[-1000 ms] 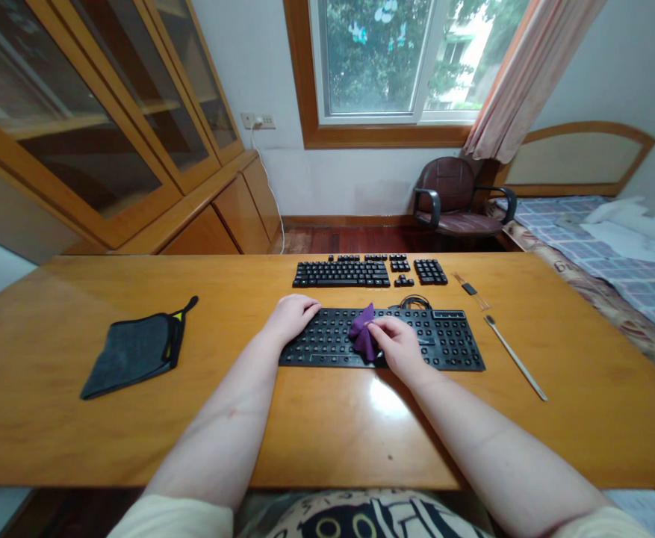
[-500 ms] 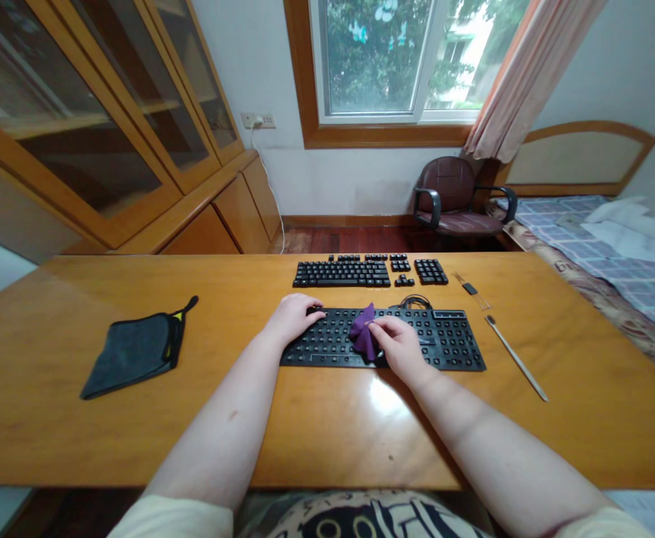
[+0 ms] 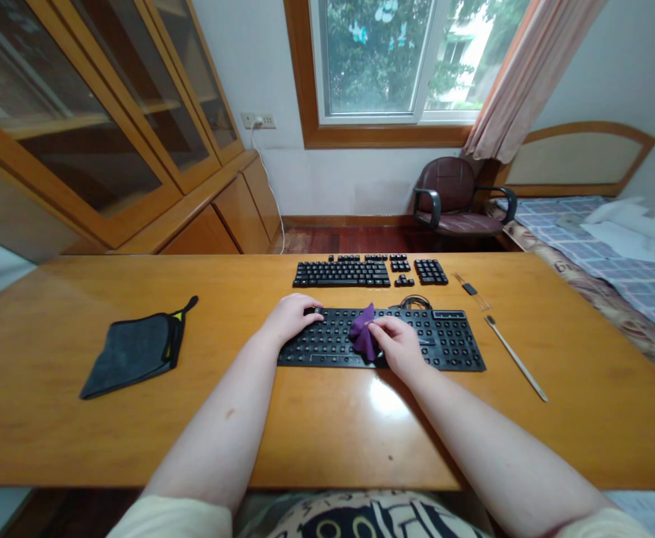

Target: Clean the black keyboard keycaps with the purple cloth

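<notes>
A black keyboard base (image 3: 455, 347) lies on the desk before me, its keycaps off and its small key stems showing. My left hand (image 3: 293, 317) grips its upper left corner, the fingers over the far edge and the thumb on top. Between the thumb and fingers of my right hand (image 3: 397, 344) a bunched purple cloth (image 3: 364, 336) is pinched, touching the key stems near the middle. What lies under the cloth is hidden. Behind the base, the loose black keycaps (image 3: 341, 274) are laid out in keyboard order.
A folded dark grey cloth (image 3: 131, 344) with a loop lies on the left of the desk (image 3: 204, 448). To the right are a thin brush (image 3: 517, 360) and a wire keycap puller (image 3: 470, 288). A coiled cable (image 3: 415, 301) sits behind the base. Beyond stands a chair (image 3: 453, 194).
My left hand and the left end of the keyboard base have shifted very slightly left. The purple cloth and my right hand look almost unmoved.
</notes>
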Demonstrator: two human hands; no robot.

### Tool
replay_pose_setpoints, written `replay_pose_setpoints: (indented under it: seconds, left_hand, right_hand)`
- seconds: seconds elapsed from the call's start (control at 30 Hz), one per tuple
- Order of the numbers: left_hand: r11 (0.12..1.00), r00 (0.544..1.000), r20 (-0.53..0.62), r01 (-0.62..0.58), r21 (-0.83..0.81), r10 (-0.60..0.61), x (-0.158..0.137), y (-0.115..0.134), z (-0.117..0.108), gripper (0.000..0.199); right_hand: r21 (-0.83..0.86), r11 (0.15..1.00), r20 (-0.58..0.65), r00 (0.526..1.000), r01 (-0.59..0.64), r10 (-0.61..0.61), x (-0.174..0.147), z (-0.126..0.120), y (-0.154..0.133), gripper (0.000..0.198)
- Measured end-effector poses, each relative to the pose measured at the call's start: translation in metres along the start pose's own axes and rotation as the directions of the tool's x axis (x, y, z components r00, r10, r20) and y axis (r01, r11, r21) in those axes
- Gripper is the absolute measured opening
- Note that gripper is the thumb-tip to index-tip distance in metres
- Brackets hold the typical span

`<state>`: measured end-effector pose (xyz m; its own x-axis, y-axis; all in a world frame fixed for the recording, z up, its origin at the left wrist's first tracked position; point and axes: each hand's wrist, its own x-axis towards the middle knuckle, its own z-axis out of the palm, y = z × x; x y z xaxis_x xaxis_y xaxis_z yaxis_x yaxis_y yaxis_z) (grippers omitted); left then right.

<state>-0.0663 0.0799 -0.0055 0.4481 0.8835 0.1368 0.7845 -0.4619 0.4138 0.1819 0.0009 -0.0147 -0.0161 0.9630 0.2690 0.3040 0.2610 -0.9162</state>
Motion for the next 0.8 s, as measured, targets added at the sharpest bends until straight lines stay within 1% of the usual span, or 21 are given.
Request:
replay_pose_setpoints:
  seconds: [0.17,0.5,0.6,0.7,0.8]
  left_hand:
    - [0.998,0.997,0.051,-0.063,0.016,0.062,-0.0014,-0.0034,-0.002,0.03]
    - [0.998,0.997,0.049,-0.054,-0.023,0.055,-0.0015,-0.001,-0.0027,0.031]
    - [0.999,0.998,0.03,-0.046,-0.008,0.046,-0.0013,0.0005,-0.0038,0.032]
    - [1.0,0.999,-0.024,-0.021,-0.01,0.021,-0.002,0.0006,-0.0048,0.034]
    - [1.0,0.999,-0.033,-0.018,-0.013,0.017,-0.0021,-0.0004,-0.0047,0.03]
  right_hand:
    - [-0.016,1.0,0.001,1.0,0.001,-0.001,0.0003,0.0001,0.0021,0.021]
    - [-0.017,1.0,-0.011,1.0,0.01,-0.01,0.0006,0.0006,0.0016,0.023]
    - [-0.018,1.0,-0.01,1.0,0.011,-0.011,0.0007,0.0006,0.0023,0.022]
    - [-0.024,1.0,-0.01,1.0,0.005,-0.005,0.0009,0.0008,0.0032,0.021]
    - [-0.029,1.0,-0.007,1.0,0.006,-0.006,0.0009,0.0007,0.0031,0.02]
